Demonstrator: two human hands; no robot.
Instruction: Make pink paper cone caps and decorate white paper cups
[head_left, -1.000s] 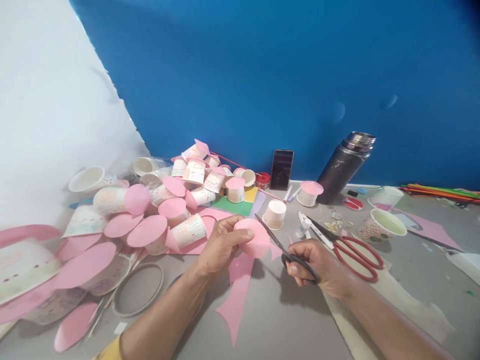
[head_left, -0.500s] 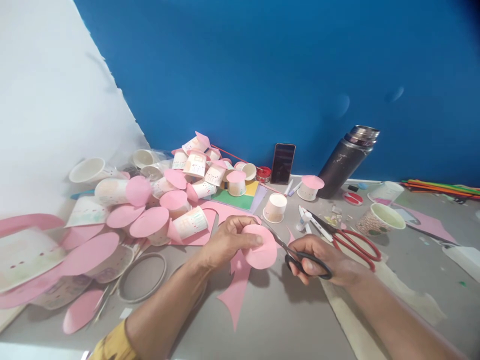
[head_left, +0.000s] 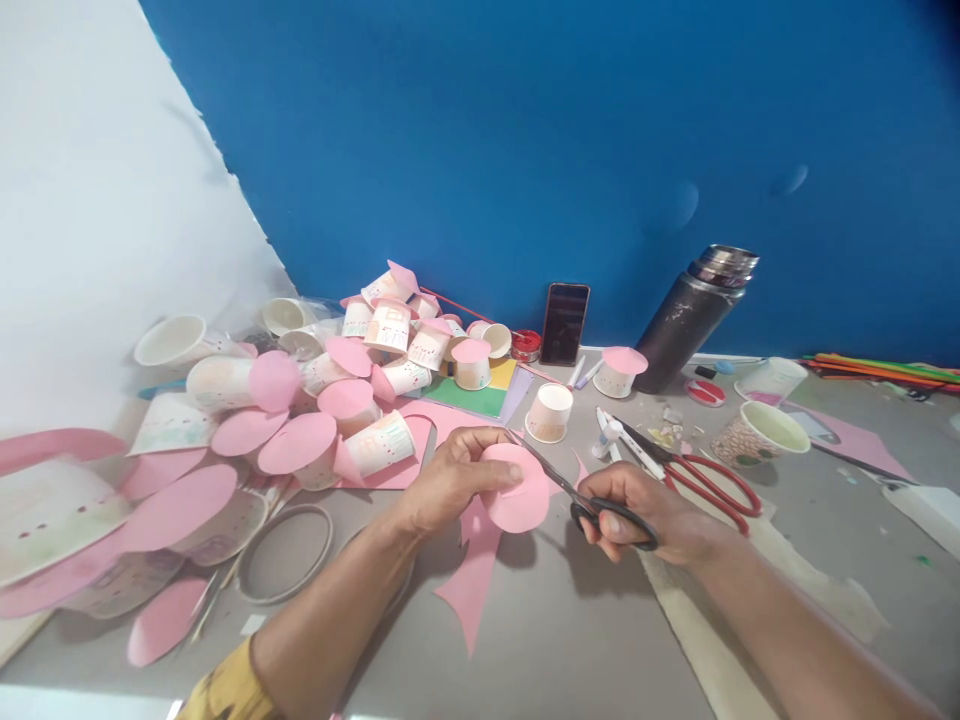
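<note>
Above the middle of the grey table [head_left: 570, 640], we have a pink paper disc [head_left: 525, 505] raised off the surface, pinched near its upper left edge between the thumb and fingers of our left hand [head_left: 457, 475]. Our right hand [head_left: 626, 510] is closed around the handles of the black-handled scissors [head_left: 562, 482], whose blades lie along the disc's upper right edge; we cannot tell whether they bite into it.

We judge the disc very light and thin, fairly stiff when flat but easy to crease or tear, and not slippery. A light pinch near the rim, well away from the blades, should suit it, while the scissors want a firm hold through the loops.

Counting, we find one disc in hand and two pairs of scissors, the second being the red-handled scissors [head_left: 679, 468] lying to the right. There is one smartphone [head_left: 565, 325] leaning at the wall, one dark flask [head_left: 690, 325], one upturned paper cup [head_left: 550, 413] without a disc, and one pink-capped cup [head_left: 616, 383] beside the flask. One brown-patterned cup [head_left: 739, 440] stands farther right. The heap of decorated paper cups [head_left: 382, 443] on the left overlaps too much for us to count exactly.
</note>
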